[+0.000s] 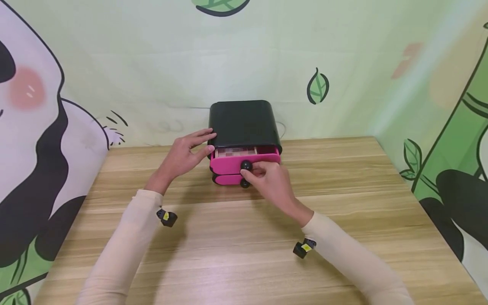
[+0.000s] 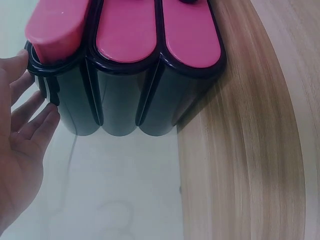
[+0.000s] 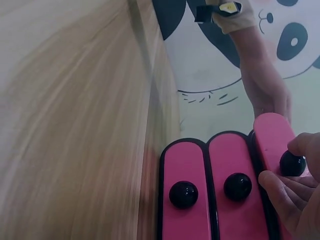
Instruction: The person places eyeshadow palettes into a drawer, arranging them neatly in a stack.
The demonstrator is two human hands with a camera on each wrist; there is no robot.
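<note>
A small black drawer cabinet [image 1: 244,123] with three pink drawers stands towards the back of the table. Its top drawer [image 1: 228,164] is partly pulled out, and a red-and-pale patterned thing [image 1: 236,151] shows inside. My right hand [image 1: 272,182] pinches the round black drawer knob [image 3: 292,163] between thumb and fingers. At the cabinet's upper left side, my left hand [image 1: 183,156] rests its fairly straight fingers against the black shell. The middle drawer [image 3: 237,215] and bottom drawer [image 3: 184,220] sit flush in the cabinet, each with its own black knob.
Wood-grain table [image 1: 228,254] spreads in front of and beside the cabinet. Close behind rises a pale green wall covering [image 1: 152,55] printed with leaves and pandas. A thin cord [image 1: 282,129] shows at the cabinet's back right.
</note>
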